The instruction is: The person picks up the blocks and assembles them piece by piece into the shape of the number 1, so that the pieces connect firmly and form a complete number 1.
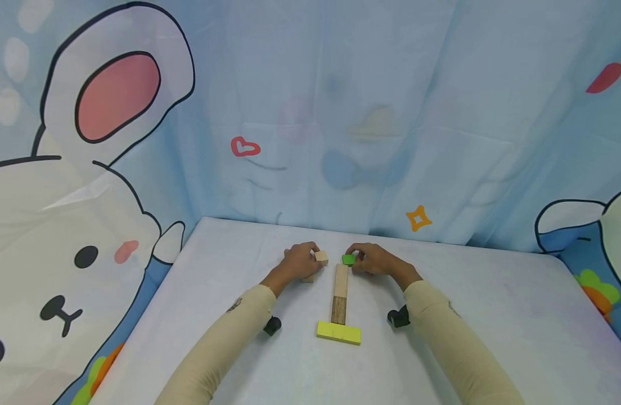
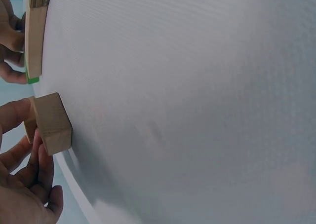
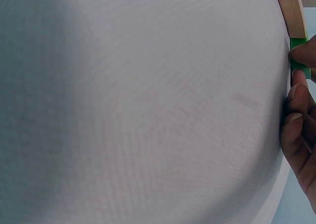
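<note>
My left hand (image 1: 297,262) pinches a pale wooden block (image 1: 321,256) between thumb and fingers, left of the row's far end. A second wooden block (image 1: 307,278) sits under that hand; the left wrist view shows a wooden block (image 2: 53,120) right by the fingertips, and whether both are gripped I cannot tell. With thumb and finger my right hand (image 1: 373,260) holds a small green block (image 1: 348,259), low at the far end of a pale long block (image 1: 341,280). In the right wrist view the green block (image 3: 299,58) appears to touch that long block's end.
Nearer me, a darker brown block (image 1: 338,310) continues the row. A yellow block (image 1: 338,332) lies crosswise at its near end. All are on a white-covered table (image 1: 229,253), with a printed blue curtain (image 1: 300,84) behind. Black wrist devices (image 1: 399,317) sit under both forearms.
</note>
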Tool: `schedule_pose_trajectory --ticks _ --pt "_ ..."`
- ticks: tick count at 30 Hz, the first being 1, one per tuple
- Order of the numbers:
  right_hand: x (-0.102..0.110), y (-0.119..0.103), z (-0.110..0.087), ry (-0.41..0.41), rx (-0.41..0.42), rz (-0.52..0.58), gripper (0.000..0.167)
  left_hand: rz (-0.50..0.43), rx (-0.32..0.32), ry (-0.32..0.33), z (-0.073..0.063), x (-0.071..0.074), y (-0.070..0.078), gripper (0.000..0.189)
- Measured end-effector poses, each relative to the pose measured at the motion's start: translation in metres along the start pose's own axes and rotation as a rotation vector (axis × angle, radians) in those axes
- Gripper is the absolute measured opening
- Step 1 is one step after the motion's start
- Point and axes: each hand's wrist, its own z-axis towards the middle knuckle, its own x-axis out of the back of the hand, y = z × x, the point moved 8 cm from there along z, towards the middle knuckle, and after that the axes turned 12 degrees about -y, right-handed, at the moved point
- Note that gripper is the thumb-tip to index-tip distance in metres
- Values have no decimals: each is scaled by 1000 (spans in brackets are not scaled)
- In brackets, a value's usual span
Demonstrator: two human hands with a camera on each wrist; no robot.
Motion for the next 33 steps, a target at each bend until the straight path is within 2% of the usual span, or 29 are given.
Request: schedule_pose_trajectory --ticks 18,33 --pt "-1 0 0 0 18 -3 37 2 12 -30 6 -6 8 35" --pt "0 -2 -1 4 8 -5 34 41 -17 -25 8 -6 20 34"
